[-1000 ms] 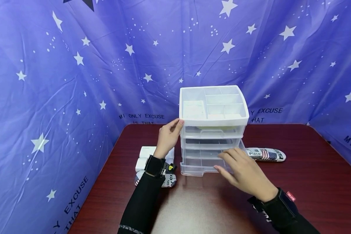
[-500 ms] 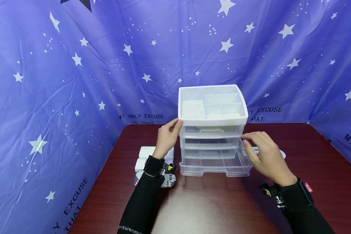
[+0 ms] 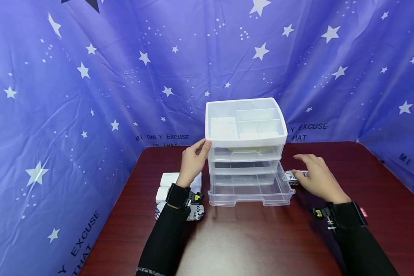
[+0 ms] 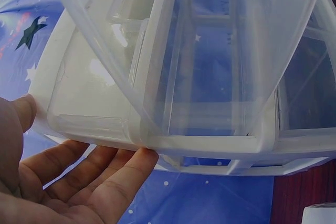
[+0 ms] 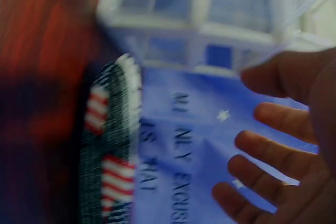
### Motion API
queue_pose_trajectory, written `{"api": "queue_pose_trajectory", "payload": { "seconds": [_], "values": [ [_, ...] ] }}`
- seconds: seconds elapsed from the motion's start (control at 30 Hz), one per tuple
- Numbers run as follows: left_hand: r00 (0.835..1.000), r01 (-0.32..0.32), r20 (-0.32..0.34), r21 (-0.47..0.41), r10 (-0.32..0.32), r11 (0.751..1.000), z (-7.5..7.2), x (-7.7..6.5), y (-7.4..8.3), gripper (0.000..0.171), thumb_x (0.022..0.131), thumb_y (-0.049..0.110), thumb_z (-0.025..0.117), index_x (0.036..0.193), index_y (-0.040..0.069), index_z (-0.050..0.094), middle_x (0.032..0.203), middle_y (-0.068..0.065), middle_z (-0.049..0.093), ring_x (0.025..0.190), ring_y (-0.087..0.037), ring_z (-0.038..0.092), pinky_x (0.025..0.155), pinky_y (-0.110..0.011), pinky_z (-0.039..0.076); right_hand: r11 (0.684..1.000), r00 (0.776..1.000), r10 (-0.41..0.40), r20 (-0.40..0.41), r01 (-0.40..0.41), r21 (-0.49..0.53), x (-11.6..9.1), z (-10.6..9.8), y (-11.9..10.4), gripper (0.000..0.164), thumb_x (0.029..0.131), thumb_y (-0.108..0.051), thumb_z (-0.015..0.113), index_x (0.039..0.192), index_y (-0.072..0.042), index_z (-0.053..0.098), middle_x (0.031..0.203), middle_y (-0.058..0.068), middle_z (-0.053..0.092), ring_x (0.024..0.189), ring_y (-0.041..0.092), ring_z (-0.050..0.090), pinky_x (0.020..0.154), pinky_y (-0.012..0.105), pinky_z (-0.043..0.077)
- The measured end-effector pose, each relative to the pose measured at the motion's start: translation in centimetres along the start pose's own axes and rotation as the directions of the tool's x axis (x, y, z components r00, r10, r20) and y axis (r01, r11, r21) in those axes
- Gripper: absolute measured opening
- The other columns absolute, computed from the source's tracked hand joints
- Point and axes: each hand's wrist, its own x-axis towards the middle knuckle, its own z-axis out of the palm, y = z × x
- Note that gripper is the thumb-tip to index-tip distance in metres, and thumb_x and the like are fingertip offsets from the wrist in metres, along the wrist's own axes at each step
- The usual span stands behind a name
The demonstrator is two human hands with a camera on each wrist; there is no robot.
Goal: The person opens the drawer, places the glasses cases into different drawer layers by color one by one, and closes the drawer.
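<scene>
A white plastic drawer organizer [image 3: 246,142] with clear drawers stands on the table. Its bottom drawer [image 3: 250,198] is pulled out toward me, and the compartments I can see into hold nothing. My left hand [image 3: 192,163] holds the organizer's upper left corner; in the left wrist view the thumb and fingertips [image 4: 149,156] touch its white frame. To the right, my right hand [image 3: 318,177] is spread above and partly in front of an oblong case [image 3: 291,177] printed with lettering and flags. In the right wrist view its fingers stand apart from this patterned case [image 5: 113,150].
Left of the organizer, beneath my left wrist, lie white boxes [image 3: 169,180] and another patterned case [image 3: 196,212]. Something yellowish [image 3: 248,148] shows in the top drawer. A blue star-print curtain [image 3: 179,76] hangs behind the dark red table [image 3: 248,245].
My right hand has moved rightward from in front of the bottom drawer, past the organizer's side, to the patterned case. The left hand keeps its place on the corner. The view has shifted slightly.
</scene>
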Motion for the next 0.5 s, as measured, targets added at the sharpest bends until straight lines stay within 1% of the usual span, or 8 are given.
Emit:
{"api": "queue_pose_trajectory", "payload": {
  "seconds": [0.1, 0.2, 0.37, 0.5],
  "values": [
    [1.000, 0.004, -0.003, 0.000, -0.004, 1.000, -0.1, 0.0, -0.1, 0.059, 0.096, 0.054, 0.053, 0.131, 0.008, 0.061, 0.112, -0.007, 0.069, 0.089, -0.011, 0.068, 0.074, -0.025, 0.055, 0.999, 0.995, 0.039, 0.090, -0.036, -0.026, -0.2, 0.7, 1.2, 0.057, 0.083, -0.015, 0.071, 0.132, 0.003, 0.050, 0.130, 0.029, 0.047, 0.113, 0.052, 0.037, 0.083, 0.063, 0.029],
    [1.000, 0.009, -0.005, -0.004, -0.009, 1.000, -0.1, 0.0, -0.1, 0.059, 0.096, 0.054, 0.054, 0.131, 0.008, 0.062, 0.112, -0.008, 0.069, 0.089, -0.011, 0.068, 0.075, -0.025, 0.055, 0.996, 0.983, 0.074, 0.166, -0.066, -0.053, -0.6, 1.0, 2.0, 0.067, 0.082, -0.020, 0.073, 0.139, 0.002, 0.044, 0.137, 0.031, 0.039, 0.117, 0.056, 0.031, 0.079, 0.066, 0.028],
    [1.000, 0.006, -0.008, -0.009, -0.006, 1.000, -0.1, 0.0, -0.2, 0.059, 0.096, 0.054, 0.054, 0.131, 0.007, 0.062, 0.111, -0.008, 0.070, 0.087, -0.014, 0.068, 0.074, -0.027, 0.056, 0.988, 0.951, 0.144, 0.272, -0.123, -0.094, -1.2, 1.5, 3.0, 0.077, 0.083, -0.025, 0.075, 0.144, 0.004, 0.037, 0.142, 0.036, 0.030, 0.124, 0.060, 0.023, 0.082, 0.072, 0.026],
    [1.000, 0.002, -0.002, -0.005, -0.002, 1.000, -0.1, 0.0, -0.1, 0.060, 0.095, 0.055, 0.054, 0.132, 0.007, 0.061, 0.112, -0.009, 0.069, 0.088, -0.014, 0.068, 0.075, -0.027, 0.055, 0.980, 0.927, 0.189, 0.323, -0.158, -0.121, -1.7, 2.0, 3.8, 0.080, 0.084, -0.029, 0.073, 0.145, 0.005, 0.034, 0.143, 0.038, 0.027, 0.127, 0.060, 0.019, 0.088, 0.074, 0.021]
  ]
}}
